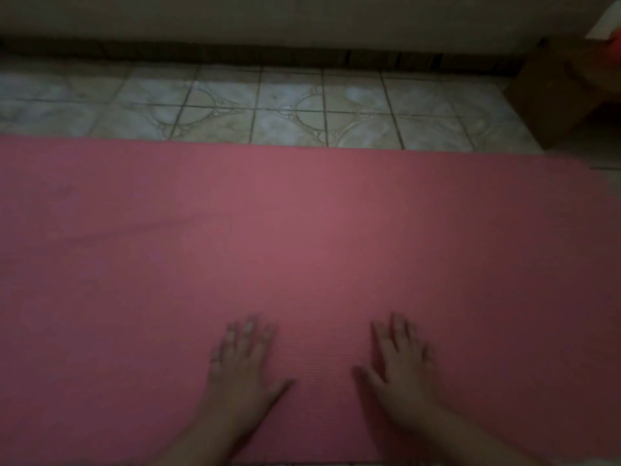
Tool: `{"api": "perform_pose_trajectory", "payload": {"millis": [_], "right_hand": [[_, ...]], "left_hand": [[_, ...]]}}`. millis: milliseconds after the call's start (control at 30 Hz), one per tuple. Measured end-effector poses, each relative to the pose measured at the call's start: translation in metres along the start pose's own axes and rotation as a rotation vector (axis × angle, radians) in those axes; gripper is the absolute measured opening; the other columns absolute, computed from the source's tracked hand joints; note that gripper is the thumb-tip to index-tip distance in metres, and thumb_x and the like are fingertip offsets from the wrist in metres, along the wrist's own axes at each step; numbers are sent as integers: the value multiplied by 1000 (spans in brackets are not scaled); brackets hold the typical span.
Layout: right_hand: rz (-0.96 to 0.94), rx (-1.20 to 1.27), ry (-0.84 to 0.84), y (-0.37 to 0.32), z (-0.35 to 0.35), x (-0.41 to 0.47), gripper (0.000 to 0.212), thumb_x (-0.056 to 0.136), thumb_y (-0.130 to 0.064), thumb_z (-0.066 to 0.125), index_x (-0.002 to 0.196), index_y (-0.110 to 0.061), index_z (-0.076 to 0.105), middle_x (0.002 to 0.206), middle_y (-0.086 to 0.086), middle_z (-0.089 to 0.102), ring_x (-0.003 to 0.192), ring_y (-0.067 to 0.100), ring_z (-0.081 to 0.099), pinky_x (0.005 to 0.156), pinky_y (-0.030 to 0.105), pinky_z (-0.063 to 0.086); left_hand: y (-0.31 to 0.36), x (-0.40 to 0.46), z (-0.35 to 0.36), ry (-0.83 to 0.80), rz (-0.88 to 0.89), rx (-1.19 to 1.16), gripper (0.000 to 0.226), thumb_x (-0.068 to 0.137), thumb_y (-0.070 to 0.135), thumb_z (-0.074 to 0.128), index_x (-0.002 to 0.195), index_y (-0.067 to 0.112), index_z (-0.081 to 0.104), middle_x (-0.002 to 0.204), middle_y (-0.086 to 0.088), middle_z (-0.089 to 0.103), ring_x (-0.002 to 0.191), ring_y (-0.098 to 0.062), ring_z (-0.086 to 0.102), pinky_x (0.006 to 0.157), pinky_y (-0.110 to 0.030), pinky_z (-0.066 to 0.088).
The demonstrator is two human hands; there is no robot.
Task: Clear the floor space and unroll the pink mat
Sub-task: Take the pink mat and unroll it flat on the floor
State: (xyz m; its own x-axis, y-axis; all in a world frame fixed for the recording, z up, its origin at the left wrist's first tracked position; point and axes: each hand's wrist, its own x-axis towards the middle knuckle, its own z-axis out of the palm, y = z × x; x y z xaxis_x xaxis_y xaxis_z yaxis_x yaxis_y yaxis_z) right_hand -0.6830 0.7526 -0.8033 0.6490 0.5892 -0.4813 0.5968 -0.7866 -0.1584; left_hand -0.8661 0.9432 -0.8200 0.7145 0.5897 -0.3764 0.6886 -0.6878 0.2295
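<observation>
— Where is the pink mat [302, 223] right now?

— It lies unrolled and flat on the tiled floor [289, 105], spreading from the left edge of my view almost to the right edge. Its far long edge runs beside a strip of bare patterned tiles, and beyond those tiles is the base of a pale wall [268, 18]. A faint crease crosses the mat left of its middle.

— And your hands?

— Both are palm-down on the mat, close to its near edge. My left hand [240, 368] rests left of the mat's centre line, forearm coming up from the bottom of the view, thumb angled out toward the other hand. My right hand [401, 368] rests just right of that line, wrist turned a little so it slants away from the left one, thumb pointing inward too. The two stay apart, a bare stretch of mat between them.

— Holding anything?

— Nothing. My fingers [250, 331] are stretched out and slightly fanned on both hands, flat against the mat, gripping nothing.

— Anything else near the mat?

— A brown box-like shape [551, 95] stands off the mat's far right corner, with something red-orange [610, 52] above it, too dim and blurred to tell.
</observation>
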Motion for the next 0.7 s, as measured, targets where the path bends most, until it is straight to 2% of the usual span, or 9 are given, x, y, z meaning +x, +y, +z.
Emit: {"api": "perform_pose_trajectory", "payload": {"millis": [100, 167, 267, 367, 467, 533, 700], "right_hand": [[137, 28, 107, -6, 0, 11, 86, 87, -68, 28, 150, -23, -9, 159, 13, -18, 146, 29, -15, 117, 54, 1], [160, 15, 135, -2, 0, 17, 87, 86, -69, 25, 149, -24, -14, 159, 12, -19, 146, 28, -16, 117, 56, -1], [146, -28, 150, 9, 5, 20, 88, 81, -76, 16, 145, -28, -23, 158, 7, -24, 145, 23, -21, 115, 57, -4], [147, -17, 149, 14, 7, 19, 89, 78, -79, 16, 136, -32, -32, 157, 3, -27, 145, 19, -22, 114, 58, -3], [165, -5, 160, 30, 5, 19, 91, 78, -79, 20, 139, -33, -29, 154, -1, -29, 145, 18, -19, 114, 58, -1], [165, 3, 157, 45, 3, 17, 90, 78, -78, 22, 134, -37, -34, 146, -5, -37, 145, 17, -19, 115, 58, 0], [184, -2, 137, 79, -2, 5, 88, 74, -79, 19, 132, -39, -33, 145, -7, -36, 146, 17, -18, 116, 57, -1]], "left_hand": [[-61, -4, -13, 117, -273, 9, 101, 50, 97, 6, 134, 50, -25, 154, 9, -26, 147, -30, -11, 116, -56, 4], [-80, 0, -20, 114, -395, -6, 105, 43, 102, 4, 130, 55, -30, 157, 6, -23, 146, -35, -12, 114, -60, 2], [-85, 2, -19, 101, -406, -18, 104, 41, 103, 4, 127, 58, -32, 158, 4, -22, 145, -35, -15, 113, -62, 0], [-82, 2, -20, 71, -401, -17, 105, 41, 103, 4, 127, 57, -34, 157, 5, -26, 145, -33, -17, 113, -62, 0], [-70, 1, -18, 32, -382, -30, 105, 40, 103, 3, 124, 57, -39, 147, 8, -39, 144, -33, -22, 113, -64, -1], [-54, 0, -14, 17, -372, -40, 104, 40, 103, 1, 122, 57, -41, 141, 10, -46, 143, -33, -24, 113, -64, -2], [-19, -4, -4, -19, -362, -91, 105, 40, 103, 4, 124, 57, -40, 139, 9, -49, 141, -33, -28, 112, -65, -5]]}}
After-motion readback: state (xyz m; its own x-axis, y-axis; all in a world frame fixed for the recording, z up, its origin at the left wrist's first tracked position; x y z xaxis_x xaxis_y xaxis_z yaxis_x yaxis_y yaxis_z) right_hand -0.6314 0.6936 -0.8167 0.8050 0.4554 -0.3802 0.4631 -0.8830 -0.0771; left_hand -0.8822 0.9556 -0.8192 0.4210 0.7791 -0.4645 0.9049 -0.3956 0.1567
